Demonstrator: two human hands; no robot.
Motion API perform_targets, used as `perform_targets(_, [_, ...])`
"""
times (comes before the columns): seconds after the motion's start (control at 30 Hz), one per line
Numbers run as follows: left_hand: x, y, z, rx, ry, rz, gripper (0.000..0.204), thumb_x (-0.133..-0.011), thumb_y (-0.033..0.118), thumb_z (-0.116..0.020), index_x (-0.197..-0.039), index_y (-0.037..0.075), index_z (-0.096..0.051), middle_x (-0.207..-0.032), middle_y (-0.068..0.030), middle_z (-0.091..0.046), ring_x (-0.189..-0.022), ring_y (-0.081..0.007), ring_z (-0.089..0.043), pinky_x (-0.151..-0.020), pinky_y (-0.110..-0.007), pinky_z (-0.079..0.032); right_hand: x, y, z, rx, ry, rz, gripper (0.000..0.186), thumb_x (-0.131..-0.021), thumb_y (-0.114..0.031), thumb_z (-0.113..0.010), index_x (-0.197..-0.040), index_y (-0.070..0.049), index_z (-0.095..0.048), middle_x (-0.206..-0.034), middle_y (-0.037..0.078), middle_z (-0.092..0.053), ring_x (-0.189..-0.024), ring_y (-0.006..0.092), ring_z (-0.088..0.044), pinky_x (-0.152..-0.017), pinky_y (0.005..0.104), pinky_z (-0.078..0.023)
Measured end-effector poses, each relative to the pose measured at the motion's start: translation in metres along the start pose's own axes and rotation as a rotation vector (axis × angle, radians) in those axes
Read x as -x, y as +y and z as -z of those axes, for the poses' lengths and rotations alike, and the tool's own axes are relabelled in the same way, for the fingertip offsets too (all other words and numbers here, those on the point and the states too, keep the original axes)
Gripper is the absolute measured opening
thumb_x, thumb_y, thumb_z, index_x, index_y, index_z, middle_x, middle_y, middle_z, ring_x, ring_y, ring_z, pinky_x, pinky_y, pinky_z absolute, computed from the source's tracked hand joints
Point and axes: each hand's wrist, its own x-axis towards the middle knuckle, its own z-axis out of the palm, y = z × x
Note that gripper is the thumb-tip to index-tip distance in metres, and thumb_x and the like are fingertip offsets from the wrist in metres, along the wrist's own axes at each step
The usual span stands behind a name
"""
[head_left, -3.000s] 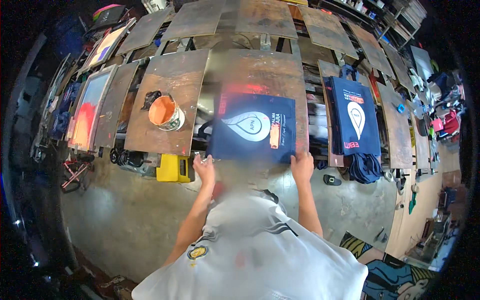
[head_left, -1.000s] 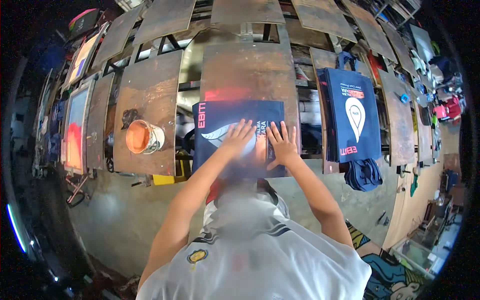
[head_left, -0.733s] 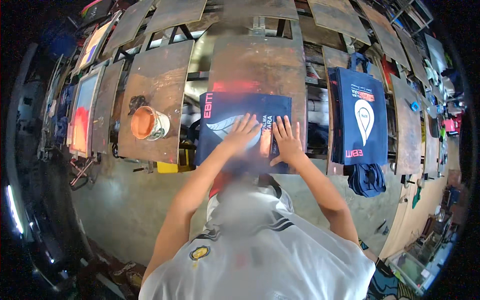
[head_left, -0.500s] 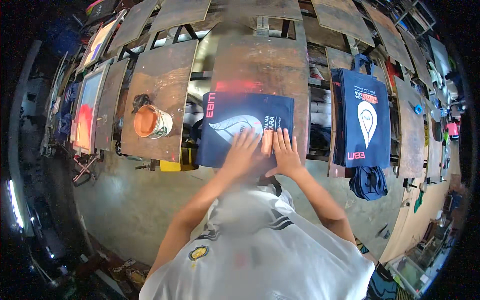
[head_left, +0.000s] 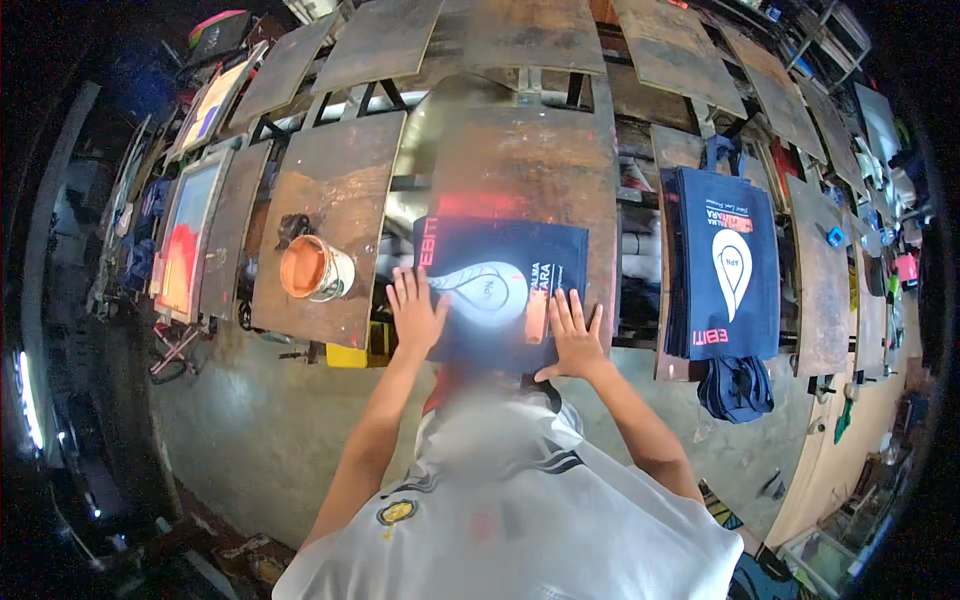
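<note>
A dark blue printed tote bag (head_left: 463,345) lies sideways on the wooden board (head_left: 520,150) in front of me. It bears a white leaf-like drop shape and pink and orange print. My left hand (head_left: 417,315) rests with fingers spread on its left edge. On its right part, over the orange print, lies my right hand (head_left: 577,340), also flat with fingers apart. Neither hand grips anything. A blurred strip down the middle of the picture partly veils the bag.
On the board to the left stands a tub (head_left: 318,270) of orange-brown paint, beside a dark crumpled lump (head_left: 293,230). A stack of blue tote bags (head_left: 730,200) lies on the right board, handles hanging off the near edge. A framed screen (head_left: 190,240) leans far left.
My left hand has moved left from the middle of the bag to its left edge. My right hand stays on the right part. The whole view has shifted slightly.
</note>
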Motion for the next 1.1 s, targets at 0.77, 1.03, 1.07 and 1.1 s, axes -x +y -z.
perform_targets(0.77, [-0.079,0.010,0.026,-0.069,-0.158,-0.123,0.069,-0.098,0.051,-0.045,-0.154,0.012,-0.033,-0.162,-0.0148,-0.022,-0.150,-0.0340,-0.019,-0.119,-0.052,-0.018,-0.059,0.027,0.044,-0.021,-0.229,-0.053,0.165,-0.032,-0.070,-0.087,-0.159,-0.007,-0.002,-0.166,0.016,0.008,-0.151,0.0406,0.012,-0.109,0.0766,0.002])
perform_targets(1.03, [0.003,0.046,0.041,-0.100,-0.379,-0.285,0.068,-0.096,0.048,-0.052,-0.151,0.012,-0.037,-0.161,-0.0145,-0.026,-0.150,-0.0333,-0.021,-0.119,-0.053,-0.018,-0.063,0.036,0.034,0.001,-0.286,-0.073,0.169,-0.032,-0.077,-0.083,-0.158,-0.006,0.004,-0.164,0.017,0.015,-0.149,0.0418,0.018,-0.107,0.0781,0.003])
perform_targets(1.07, [0.009,0.033,0.023,-0.095,-0.390,-0.281,0.068,-0.096,0.048,-0.052,-0.151,0.012,-0.037,-0.161,-0.0145,-0.026,-0.150,-0.0333,-0.021,-0.119,-0.053,-0.018,-0.063,0.038,0.030,0.006,-0.284,-0.062,0.169,-0.032,-0.079,-0.082,-0.158,-0.004,0.003,-0.164,0.020,0.015,-0.149,0.0435,0.017,-0.106,0.0792,0.002])
perform_targets(1.1, [0.016,0.007,-0.006,0.010,-0.260,-0.213,0.066,-0.097,0.047,-0.052,-0.151,0.013,-0.037,-0.161,-0.0149,-0.026,-0.149,-0.0339,-0.022,-0.119,-0.055,-0.018,-0.063,0.036,0.033,0.011,-0.297,-0.054,0.169,-0.032,-0.079,-0.082,-0.158,-0.004,0.003,-0.164,0.020,0.015,-0.149,0.0435,0.017,-0.106,0.0792,0.002])
